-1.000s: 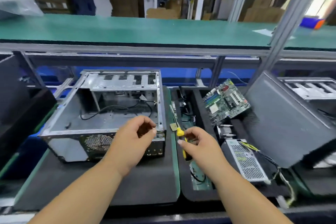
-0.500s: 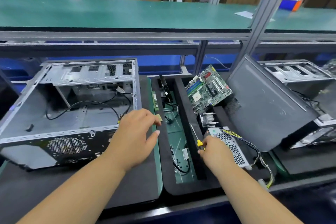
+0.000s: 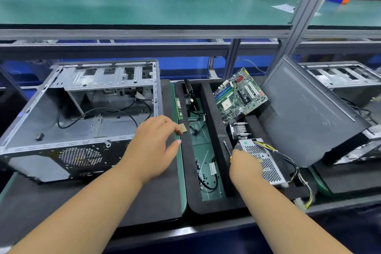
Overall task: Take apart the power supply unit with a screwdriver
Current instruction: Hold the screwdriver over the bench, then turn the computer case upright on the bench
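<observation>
The power supply unit (image 3: 268, 168) is a silver perforated box with yellow and black cables, lying in the right compartment of the black foam tray (image 3: 216, 121). My right hand (image 3: 245, 168) rests on its near left corner and grips a screwdriver (image 3: 227, 149) by the yellow handle, with the thin shaft pointing away along the tray divider. My left hand (image 3: 152, 146) hovers over the mat's right edge with relaxed fingers. Its fingertips are at a small gold chip (image 3: 183, 129), and the thumb is apart from the chip.
An open computer case (image 3: 82, 121) lies at the left. In the tray are a motherboard (image 3: 239, 95), a heatsink (image 3: 240, 130) and a memory stick (image 3: 179, 108). A grey side panel (image 3: 309, 113) leans at the right, with another case (image 3: 340, 76) behind it. A shelf overhangs the back.
My right hand carried the screwdriver from the tray's middle rightwards onto the power supply unit. My left hand moved from the case's edge towards the gold chip.
</observation>
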A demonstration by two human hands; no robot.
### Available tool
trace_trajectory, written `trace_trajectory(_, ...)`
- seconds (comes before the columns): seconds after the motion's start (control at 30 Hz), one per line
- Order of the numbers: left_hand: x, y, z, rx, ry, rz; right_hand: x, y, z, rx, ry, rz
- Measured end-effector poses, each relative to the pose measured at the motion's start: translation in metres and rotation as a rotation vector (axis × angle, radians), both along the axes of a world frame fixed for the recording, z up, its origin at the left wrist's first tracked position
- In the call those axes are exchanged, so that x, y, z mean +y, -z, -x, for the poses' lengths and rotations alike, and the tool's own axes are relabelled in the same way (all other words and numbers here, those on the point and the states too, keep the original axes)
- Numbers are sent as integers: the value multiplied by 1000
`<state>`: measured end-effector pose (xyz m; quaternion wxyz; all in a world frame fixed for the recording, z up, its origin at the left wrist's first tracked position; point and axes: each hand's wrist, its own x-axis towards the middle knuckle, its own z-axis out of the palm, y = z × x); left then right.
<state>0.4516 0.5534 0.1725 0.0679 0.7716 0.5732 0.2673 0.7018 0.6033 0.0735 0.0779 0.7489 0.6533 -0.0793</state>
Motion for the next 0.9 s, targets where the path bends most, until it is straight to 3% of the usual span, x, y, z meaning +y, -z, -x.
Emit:
trace_trajectory(0.33,-1,-12,12,-8,-29,-37,7,-27,15,106,-92,-114)
trace_trajectory(0.47,-1,-19,43,-7,-105,-58,13,-51,47,364,-186,-190)
trace_trajectory(0.67,-11,-20,126,-69,-427,-13,19,-84,116,808,-252,-162)
trace_trajectory(0.9,-21,-7,217,-40,-870,137,29,-97,178,829,-265,-101)
